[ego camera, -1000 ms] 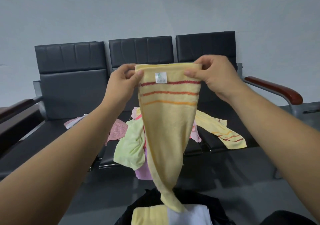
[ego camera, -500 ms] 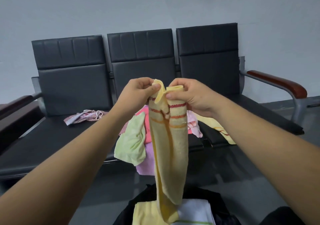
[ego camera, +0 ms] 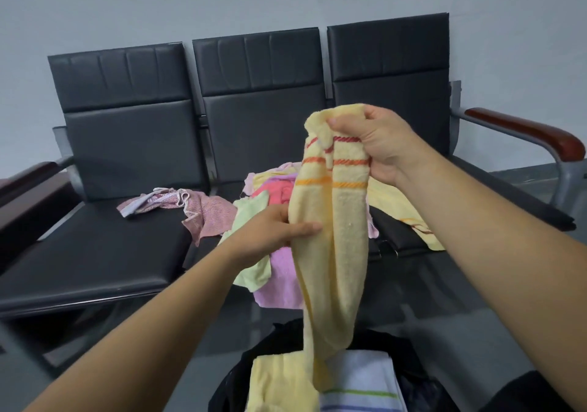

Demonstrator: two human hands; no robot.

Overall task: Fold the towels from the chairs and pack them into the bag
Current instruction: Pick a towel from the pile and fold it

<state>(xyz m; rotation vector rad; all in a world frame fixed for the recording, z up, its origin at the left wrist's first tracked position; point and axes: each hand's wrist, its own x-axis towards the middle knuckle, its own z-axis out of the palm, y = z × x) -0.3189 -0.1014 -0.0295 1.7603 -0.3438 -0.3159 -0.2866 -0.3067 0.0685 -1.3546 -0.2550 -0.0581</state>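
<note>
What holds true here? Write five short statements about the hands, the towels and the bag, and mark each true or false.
1. The right hand grips the top of the yellow striped towel. True.
2. The left hand rests flat on a seat. False: it pinches the towel's edge lower down.
3. The black bag holds folded towels. True.
4. All three seats are bare. False: a pile of loose towels lies on the chairs.
5. The held towel is plain. False: red and orange stripes cross it near the top.
</note>
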